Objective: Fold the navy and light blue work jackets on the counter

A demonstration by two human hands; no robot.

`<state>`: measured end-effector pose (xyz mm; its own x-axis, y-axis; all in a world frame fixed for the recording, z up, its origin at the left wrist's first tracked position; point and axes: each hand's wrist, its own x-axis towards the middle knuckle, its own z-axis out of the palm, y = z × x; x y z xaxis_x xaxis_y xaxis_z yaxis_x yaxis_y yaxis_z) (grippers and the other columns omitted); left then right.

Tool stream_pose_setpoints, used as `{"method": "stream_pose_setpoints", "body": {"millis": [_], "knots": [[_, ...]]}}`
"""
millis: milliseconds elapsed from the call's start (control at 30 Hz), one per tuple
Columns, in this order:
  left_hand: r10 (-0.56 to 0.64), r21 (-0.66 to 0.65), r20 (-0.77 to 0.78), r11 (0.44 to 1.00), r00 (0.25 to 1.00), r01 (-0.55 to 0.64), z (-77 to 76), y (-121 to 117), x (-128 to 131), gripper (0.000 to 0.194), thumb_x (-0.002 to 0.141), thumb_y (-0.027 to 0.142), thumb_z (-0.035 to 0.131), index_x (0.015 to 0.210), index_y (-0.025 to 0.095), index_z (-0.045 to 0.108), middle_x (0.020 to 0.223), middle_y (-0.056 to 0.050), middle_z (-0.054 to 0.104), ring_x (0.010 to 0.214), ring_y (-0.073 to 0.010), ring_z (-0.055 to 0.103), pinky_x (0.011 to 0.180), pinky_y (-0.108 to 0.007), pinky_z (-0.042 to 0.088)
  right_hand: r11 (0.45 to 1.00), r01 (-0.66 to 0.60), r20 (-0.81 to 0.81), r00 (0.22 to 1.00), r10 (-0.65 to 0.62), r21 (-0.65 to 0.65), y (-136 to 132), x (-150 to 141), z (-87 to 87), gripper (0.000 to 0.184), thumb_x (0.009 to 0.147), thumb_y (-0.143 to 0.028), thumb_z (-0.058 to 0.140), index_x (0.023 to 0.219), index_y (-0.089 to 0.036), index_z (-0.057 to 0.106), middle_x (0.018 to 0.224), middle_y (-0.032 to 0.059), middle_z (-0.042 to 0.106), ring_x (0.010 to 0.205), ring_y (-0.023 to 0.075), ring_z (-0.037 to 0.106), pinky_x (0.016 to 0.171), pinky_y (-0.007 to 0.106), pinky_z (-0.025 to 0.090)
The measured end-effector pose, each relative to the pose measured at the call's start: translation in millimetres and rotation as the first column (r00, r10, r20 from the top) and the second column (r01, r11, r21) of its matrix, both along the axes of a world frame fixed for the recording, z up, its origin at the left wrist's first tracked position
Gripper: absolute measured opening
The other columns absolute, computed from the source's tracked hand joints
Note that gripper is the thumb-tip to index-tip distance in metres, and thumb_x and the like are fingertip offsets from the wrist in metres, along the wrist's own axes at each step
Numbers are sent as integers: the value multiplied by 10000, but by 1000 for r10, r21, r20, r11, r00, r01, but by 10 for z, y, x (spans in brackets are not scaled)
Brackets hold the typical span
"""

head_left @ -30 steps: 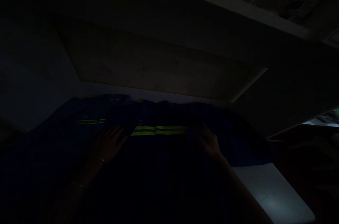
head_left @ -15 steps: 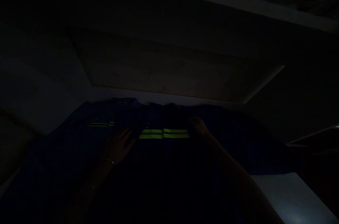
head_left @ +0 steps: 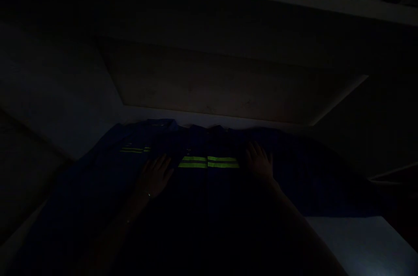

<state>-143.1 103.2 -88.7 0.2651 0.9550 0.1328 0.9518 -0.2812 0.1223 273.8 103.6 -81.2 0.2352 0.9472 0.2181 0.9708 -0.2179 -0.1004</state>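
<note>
Head view showed a dark jacket spread over the tabletop, collar toward the far edge; left hand and right hand rested on it, outstretched, beside its stripes.

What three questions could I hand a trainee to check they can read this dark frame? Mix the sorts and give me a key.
1. Multiple choice: what colour are the bright stripes across the dark blue garment?
A) red
B) yellow-green
C) white
2. True or false: the person's left grip is open, with its fingers extended.
3. Short answer: which grip is nearer the pale surface at the picture's lower right?

Key: 1 B; 2 True; 3 the right grip.
</note>
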Motion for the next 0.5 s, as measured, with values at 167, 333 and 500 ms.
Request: {"method": "stream_pose_setpoints", "body": {"millis": [167, 333, 500], "knots": [[-39, -54, 39, 998, 998, 42, 28, -716, 405, 612, 949, 520, 292, 1493, 243, 342, 1572, -102, 282, 1427, -365, 302, 1110, -703, 191, 990, -65, 78, 994, 75, -123, -566, -60, -161, 524, 982, -449, 259, 1472, -312, 385, 1600, 49, 220, 1462, 311, 176, 1091, 715, 84], [-80, -194, 87, 976, 993, 96, -16, -1217, 742, 640, 937, 576, 263, 1460, 240, 414, 1563, -114, 288, 1440, -381, 261, 1122, -732, 142, 982, -96, -15, 995, 95, -161, -559, -195, -65, 501, 966, -404, 304, 1436, -290, 437, 1578, 55, 285, 1438, 326, 242, 1086, 718, 111], [133, -274, 384, 961, 914, -25, 238, -1838, 265, 553, 897, 552, 396, 1381, 311, 516, 1503, -22, 447, 1389, -270, 399, 1162, -496, 342, 996, -30, -451, 890, 67, 89, -1214, 5, 131, 507, 900, -487, 386, 1259, -203, 604, 1322, 125, 597, 1236, 299, 524, 1099, 526, 340]]}}
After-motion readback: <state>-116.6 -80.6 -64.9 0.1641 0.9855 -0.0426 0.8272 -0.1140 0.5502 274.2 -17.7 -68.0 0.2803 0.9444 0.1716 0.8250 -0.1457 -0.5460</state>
